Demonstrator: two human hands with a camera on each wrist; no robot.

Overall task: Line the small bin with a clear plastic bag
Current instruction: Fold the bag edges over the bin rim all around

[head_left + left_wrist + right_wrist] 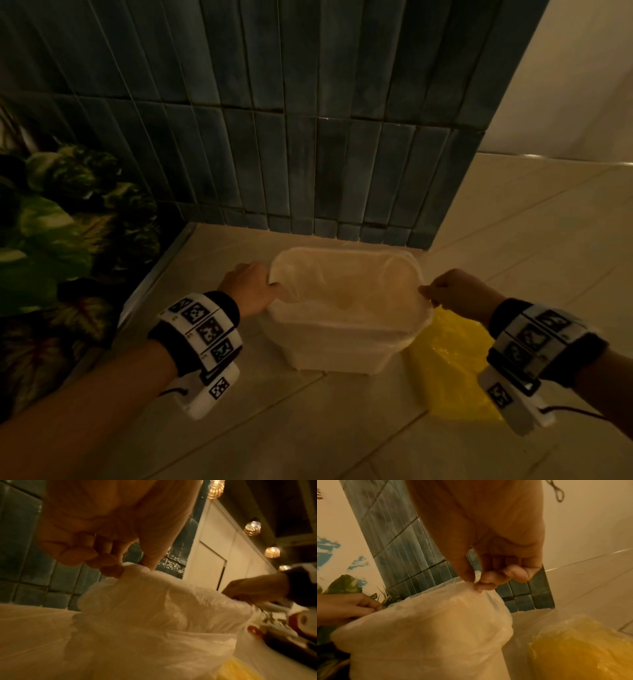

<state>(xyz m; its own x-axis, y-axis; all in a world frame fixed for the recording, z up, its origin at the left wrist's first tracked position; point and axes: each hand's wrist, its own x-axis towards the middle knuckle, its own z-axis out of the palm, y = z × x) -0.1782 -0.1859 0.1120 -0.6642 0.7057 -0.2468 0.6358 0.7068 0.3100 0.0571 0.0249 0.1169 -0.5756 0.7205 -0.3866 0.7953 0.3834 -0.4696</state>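
The bin [342,346] is set on the floor [308,428] by the tiled wall [308,137], w/ the clear bag [346,284] folded over its rim. The bag's edge is pinched at the left side by the left hand [251,286] and at the right by the right hand [455,294]. A yellow bag [448,370] is seen just beside the bin.

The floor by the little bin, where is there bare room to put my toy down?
Bare tile lies in front of the bin, between the two arms, and further right, beyond the yellow bag. It is crowded beside the bin: the left hand and right hand pinch the clear bag there, and leaves fill the left.
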